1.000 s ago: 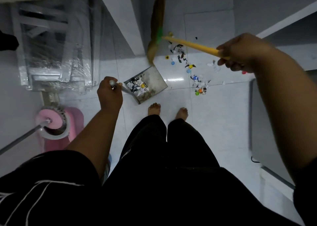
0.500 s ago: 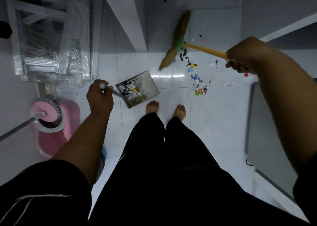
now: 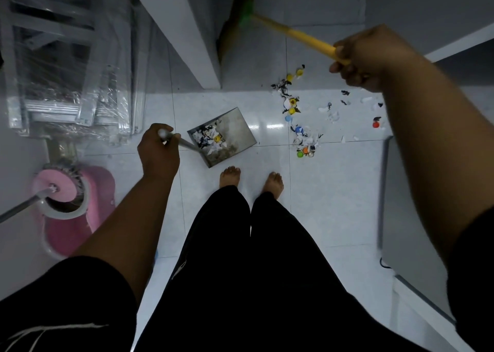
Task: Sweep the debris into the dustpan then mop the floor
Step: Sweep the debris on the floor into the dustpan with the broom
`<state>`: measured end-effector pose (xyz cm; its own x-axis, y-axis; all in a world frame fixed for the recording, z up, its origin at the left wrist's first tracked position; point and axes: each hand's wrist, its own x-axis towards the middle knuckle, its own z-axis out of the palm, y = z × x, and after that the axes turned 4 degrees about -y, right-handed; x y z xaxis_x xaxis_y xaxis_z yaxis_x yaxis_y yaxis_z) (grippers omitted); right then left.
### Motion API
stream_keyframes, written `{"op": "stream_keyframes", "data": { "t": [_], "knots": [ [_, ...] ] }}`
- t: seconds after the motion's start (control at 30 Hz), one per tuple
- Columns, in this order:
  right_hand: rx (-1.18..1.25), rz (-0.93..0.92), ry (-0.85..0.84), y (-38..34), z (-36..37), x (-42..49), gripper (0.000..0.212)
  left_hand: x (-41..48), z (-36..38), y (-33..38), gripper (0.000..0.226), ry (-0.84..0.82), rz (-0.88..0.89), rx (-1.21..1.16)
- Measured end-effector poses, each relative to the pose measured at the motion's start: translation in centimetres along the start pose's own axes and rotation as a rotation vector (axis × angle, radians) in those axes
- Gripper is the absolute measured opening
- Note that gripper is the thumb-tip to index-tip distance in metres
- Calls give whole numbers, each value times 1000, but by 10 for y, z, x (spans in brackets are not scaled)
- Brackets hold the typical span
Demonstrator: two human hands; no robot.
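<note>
Debris (image 3: 299, 122), light paper scraps and caps likely to skitter, lies on the floor right of the dustpan (image 3: 230, 135); left hand (image 3: 157, 151) curls round its handle; right hand (image 3: 366, 57) grips the broom (image 3: 302, 35) by its yellow stick, the sensible hold.

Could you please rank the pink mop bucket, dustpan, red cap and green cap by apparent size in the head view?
1. pink mop bucket
2. dustpan
3. red cap and green cap, too alike to rank
</note>
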<state>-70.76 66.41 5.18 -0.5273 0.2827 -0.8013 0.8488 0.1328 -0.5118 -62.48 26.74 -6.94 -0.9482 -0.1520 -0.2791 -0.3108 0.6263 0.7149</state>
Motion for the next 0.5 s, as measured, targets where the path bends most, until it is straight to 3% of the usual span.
{"op": "stream_keyframes", "data": {
  "t": [0.27, 0.5],
  "knots": [
    [441, 66, -74, 3, 54, 87, 19, 9, 30, 10, 13, -18, 73, 41],
    [205, 293, 13, 58, 62, 130, 18, 18, 55, 15, 12, -43, 101, 59]
  ]
}}
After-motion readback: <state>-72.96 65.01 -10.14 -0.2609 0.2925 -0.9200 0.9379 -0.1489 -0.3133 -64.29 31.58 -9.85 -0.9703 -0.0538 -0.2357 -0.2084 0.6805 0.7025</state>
